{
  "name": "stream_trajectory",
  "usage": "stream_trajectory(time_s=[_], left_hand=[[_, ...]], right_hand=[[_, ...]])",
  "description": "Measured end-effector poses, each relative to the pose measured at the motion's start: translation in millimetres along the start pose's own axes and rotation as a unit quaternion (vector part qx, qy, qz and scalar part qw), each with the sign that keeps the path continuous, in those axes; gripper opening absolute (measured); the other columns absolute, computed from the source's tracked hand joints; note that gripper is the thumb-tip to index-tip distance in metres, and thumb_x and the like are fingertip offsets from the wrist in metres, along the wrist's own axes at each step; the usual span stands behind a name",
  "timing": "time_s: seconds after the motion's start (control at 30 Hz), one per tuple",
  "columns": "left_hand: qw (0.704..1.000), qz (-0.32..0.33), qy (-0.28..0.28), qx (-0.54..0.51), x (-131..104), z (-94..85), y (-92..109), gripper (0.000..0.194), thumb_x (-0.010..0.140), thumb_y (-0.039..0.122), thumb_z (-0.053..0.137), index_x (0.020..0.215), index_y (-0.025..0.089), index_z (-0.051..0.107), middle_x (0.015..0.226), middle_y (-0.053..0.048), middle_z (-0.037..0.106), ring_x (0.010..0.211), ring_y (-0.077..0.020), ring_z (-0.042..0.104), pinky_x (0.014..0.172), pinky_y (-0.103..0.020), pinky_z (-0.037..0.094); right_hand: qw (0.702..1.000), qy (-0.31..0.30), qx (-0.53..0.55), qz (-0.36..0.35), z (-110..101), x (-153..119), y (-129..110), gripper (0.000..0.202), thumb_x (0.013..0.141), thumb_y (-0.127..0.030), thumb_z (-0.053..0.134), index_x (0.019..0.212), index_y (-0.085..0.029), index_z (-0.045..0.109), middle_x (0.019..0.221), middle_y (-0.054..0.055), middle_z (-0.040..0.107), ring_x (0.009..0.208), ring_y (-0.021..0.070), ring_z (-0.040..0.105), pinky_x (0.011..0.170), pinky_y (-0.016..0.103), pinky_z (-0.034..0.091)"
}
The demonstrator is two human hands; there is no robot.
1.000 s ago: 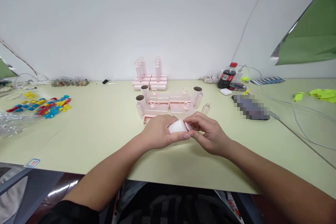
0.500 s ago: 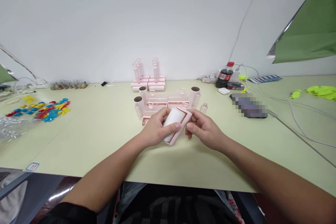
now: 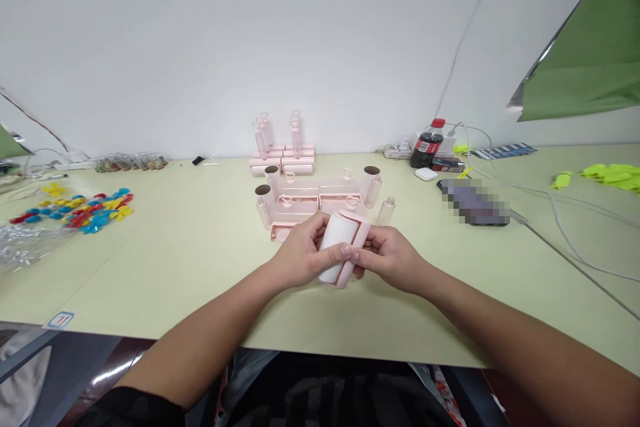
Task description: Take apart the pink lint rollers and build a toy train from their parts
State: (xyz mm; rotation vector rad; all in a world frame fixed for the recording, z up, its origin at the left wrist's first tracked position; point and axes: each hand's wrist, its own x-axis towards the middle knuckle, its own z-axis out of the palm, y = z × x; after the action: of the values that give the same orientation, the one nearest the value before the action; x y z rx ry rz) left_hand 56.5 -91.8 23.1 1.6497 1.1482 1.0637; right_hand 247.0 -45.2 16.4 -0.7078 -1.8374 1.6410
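A lint roller (image 3: 339, 240), a white paper roll in a pink case, is tilted above the table between my hands. My left hand (image 3: 305, 252) wraps its left side, thumb across the white roll. Gripping the pink case from the right, my right hand (image 3: 393, 257) has its thumb tip near the left thumb; its other fingers are partly hidden behind the case. Just beyond are pink open cases (image 3: 340, 201), a white roll with a brown core (image 3: 371, 185), another such roll (image 3: 263, 197) and a clear pink handle tube (image 3: 387, 211).
Assembled pink rollers with upright heart-topped handles (image 3: 283, 163) stand by the wall. To the right are a cola bottle (image 3: 428, 145), a blurred phone-like object (image 3: 473, 202), cables and yellow-green pieces (image 3: 615, 175). Colourful plastic pieces (image 3: 95, 210) and clear bags (image 3: 35, 243) lie left.
The lint roller has moved slightly right and toward me, and stands a bit more upright. My right hand has closed onto the pink case, its thumb now pressed on it.
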Motion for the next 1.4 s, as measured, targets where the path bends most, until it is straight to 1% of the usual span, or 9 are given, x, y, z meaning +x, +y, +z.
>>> stream_trajectory(time_s=[0.17,0.5,0.73,0.9,1.0,1.1,1.17,1.23,1.4], left_hand=[[0.999,-0.001,0.033,0.014,1,0.5,-2,0.045,0.077,0.053,0.067,0.102,0.017,0.058,0.092,-0.005,0.066,0.08,-0.0188,0.063,0.066,-0.028,0.05],[1.0,0.015,0.024,-0.001,0,-1.8,0,0.044,0.077,0.051,0.069,0.102,0.017,0.058,0.091,-0.004,0.066,0.079,-0.0184,0.063,0.065,-0.028,0.05],[0.997,0.016,0.071,0.025,2,-1.2,-3,0.041,0.08,0.052,0.065,0.1,0.017,0.06,0.087,-0.003,0.066,0.076,-0.0157,0.06,0.063,-0.025,0.047],[0.999,0.006,0.034,-0.015,1,3.0,-4,0.044,0.081,0.055,0.063,0.103,0.017,0.056,0.091,-0.004,0.065,0.077,-0.0173,0.061,0.064,-0.027,0.048],[1.0,0.01,0.006,-0.019,5,-6.4,-6,0.05,0.079,0.056,0.063,0.109,0.018,0.052,0.096,-0.005,0.064,0.077,-0.0168,0.062,0.064,-0.028,0.049],[0.987,0.009,0.111,0.117,13,-29.5,-9,0.05,0.077,0.049,0.065,0.114,0.02,0.051,0.096,-0.004,0.06,0.066,-0.0123,0.056,0.058,-0.026,0.046],[0.937,0.016,0.251,0.244,17,-45.2,-10,0.039,0.079,0.037,0.062,0.113,0.021,0.053,0.095,-0.002,0.058,0.064,-0.0111,0.053,0.061,-0.027,0.045],[0.897,0.037,0.324,0.3,18,-54.3,-10,0.031,0.08,0.029,0.058,0.11,0.021,0.055,0.093,-0.001,0.058,0.063,-0.0103,0.051,0.064,-0.027,0.045],[0.908,0.073,0.299,0.284,15,-46.9,-10,0.025,0.081,0.03,0.057,0.105,0.021,0.056,0.085,0.002,0.057,0.057,-0.0087,0.049,0.061,-0.025,0.044]], right_hand=[[0.999,-0.011,0.018,0.038,-2,1,1,0.04,0.075,-0.049,0.074,0.082,-0.011,0.065,0.068,0.006,0.069,0.057,0.014,0.063,0.054,0.026,0.054],[0.998,-0.03,0.046,0.031,-2,0,-5,0.038,0.072,-0.046,0.078,0.084,-0.011,0.068,0.07,0.006,0.071,0.061,0.0144,0.065,0.058,0.027,0.056],[0.996,0.017,0.067,0.054,0,4,1,0.041,0.067,-0.046,0.081,0.082,-0.011,0.066,0.069,0.005,0.07,0.059,0.0144,0.066,0.057,0.027,0.057],[0.998,0.016,0.052,0.017,1,3,1,0.04,0.067,-0.046,0.081,0.081,-0.012,0.067,0.068,0.005,0.07,0.058,0.0147,0.065,0.055,0.027,0.056],[0.998,0.015,0.056,-0.003,-1,1,3,0.039,0.069,-0.046,0.08,0.084,-0.012,0.067,0.07,0.006,0.071,0.059,0.0163,0.066,0.055,0.028,0.057],[0.997,0.041,0.061,-0.021,-5,1,2,0.037,0.07,-0.046,0.079,0.082,-0.013,0.067,0.07,0.007,0.072,0.059,0.0176,0.068,0.055,0.029,0.058],[0.996,0.059,0.058,-0.034,-9,1,0,0.036,0.07,-0.045,0.079,0.08,-0.013,0.067,0.069,0.006,0.071,0.058,0.0178,0.068,0.055,0.03,0.058],[0.995,0.067,0.054,-0.043,-11,1,-3,0.035,0.07,-0.044,0.079,0.078,-0.013,0.067,0.068,0.006,0.071,0.057,0.0181,0.068,0.055,0.03,0.059],[0.996,0.069,0.044,-0.034,-10,2,-4,0.036,0.07,-0.045,0.079,0.078,-0.013,0.067,0.068,0.007,0.071,0.058,0.0182,0.068,0.054,0.03,0.058]])
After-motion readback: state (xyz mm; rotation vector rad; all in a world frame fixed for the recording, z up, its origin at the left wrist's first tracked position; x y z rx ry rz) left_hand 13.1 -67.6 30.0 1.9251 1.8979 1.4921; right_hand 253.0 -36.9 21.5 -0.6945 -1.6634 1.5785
